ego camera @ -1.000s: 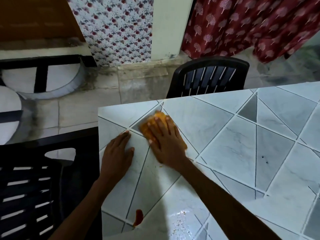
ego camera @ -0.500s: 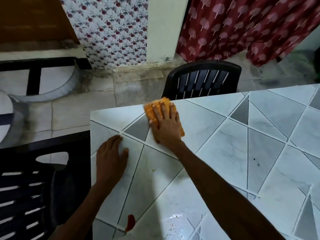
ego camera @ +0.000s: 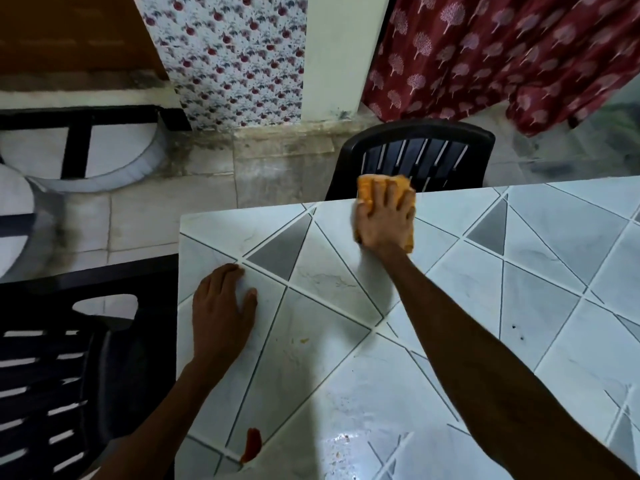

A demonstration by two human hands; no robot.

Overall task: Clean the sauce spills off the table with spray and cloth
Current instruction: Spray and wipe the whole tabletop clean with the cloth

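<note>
A: Where's the cloth point(ego camera: 384, 188)?
B: At the table's point(ego camera: 485, 278) far edge, about twelve o'clock, part of it hanging past the rim. The right hand point(ego camera: 382, 225) lies on top with fingers spread, pressing it flat against the tiles.
A: And the left hand point(ego camera: 221, 313)?
B: Palm down, fingers loose, holding nothing, near the nine o'clock edge.
A: Any sauce?
B: A red smear point(ego camera: 251, 444) at six o'clock, right on the near edge, well apart from the cloth. A black chair point(ego camera: 415, 155) stands just behind the cloth.
</note>
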